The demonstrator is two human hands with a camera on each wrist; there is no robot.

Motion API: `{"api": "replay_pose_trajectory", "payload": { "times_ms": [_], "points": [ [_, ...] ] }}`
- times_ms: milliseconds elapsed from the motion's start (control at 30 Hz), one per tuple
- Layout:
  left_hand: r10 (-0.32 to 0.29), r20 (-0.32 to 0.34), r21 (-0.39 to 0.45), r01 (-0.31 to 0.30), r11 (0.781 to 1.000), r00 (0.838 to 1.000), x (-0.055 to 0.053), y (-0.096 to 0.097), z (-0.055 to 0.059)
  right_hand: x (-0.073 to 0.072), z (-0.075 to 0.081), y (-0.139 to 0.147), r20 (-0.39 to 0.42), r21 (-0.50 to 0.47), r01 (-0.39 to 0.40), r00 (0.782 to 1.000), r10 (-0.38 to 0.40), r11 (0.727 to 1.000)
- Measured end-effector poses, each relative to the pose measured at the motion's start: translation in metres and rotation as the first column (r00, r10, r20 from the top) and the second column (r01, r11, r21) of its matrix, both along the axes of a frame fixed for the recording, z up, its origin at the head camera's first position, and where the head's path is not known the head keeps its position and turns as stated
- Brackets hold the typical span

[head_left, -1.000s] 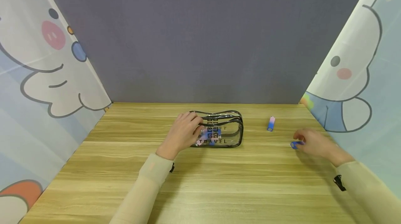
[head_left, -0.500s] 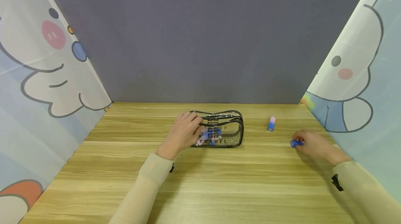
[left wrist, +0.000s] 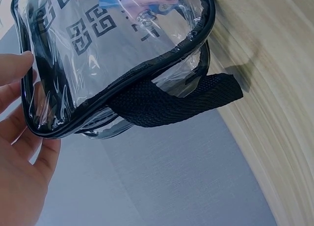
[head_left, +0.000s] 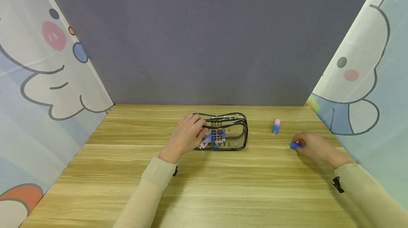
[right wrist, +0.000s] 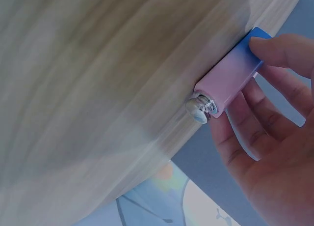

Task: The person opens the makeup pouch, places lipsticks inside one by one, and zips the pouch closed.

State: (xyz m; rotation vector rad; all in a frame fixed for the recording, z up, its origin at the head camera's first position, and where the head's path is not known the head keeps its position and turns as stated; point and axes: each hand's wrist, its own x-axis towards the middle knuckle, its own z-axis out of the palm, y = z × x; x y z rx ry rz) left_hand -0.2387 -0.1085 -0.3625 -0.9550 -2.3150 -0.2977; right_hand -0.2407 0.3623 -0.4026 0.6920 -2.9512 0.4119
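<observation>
In the head view, my left hand [head_left: 186,133] grips the upper left edge of a clear travel pouch [head_left: 236,137] with black trim. The left wrist view shows the thumb and fingers on either side of the pouch's edge, and a black woven strap [left wrist: 162,108] on its end. Several pink-and-blue pieces [left wrist: 142,0] show through the plastic. On the right, my right hand [head_left: 313,145] pinches a small square-sided tube [right wrist: 233,71], blue at one end and pink at the other, with a clear round knob. It lies close over the table in the right wrist view.
A second pink-and-blue tube [head_left: 276,126] lies on the wooden table [head_left: 223,192] between the pouch and the right hand. A grey panel [head_left: 207,44] stands behind the table, and cartoon-printed curtains [head_left: 357,61] flank both sides.
My right hand has shifted slightly left with the tube between its fingers. The left hand and the pouch stay in place.
</observation>
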Motion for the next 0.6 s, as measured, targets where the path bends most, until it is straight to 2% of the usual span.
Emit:
{"api": "replay_pose_trajectory", "payload": {
  "times_ms": [600],
  "points": [
    [0.0, -0.005, 0.009, 0.0, 1.0, 1.0, 0.001, 0.0, 0.001, 0.003, 0.024, -0.037, 0.005, -0.003, -0.018, 1.0, 0.018, 1.0]
  ]
}}
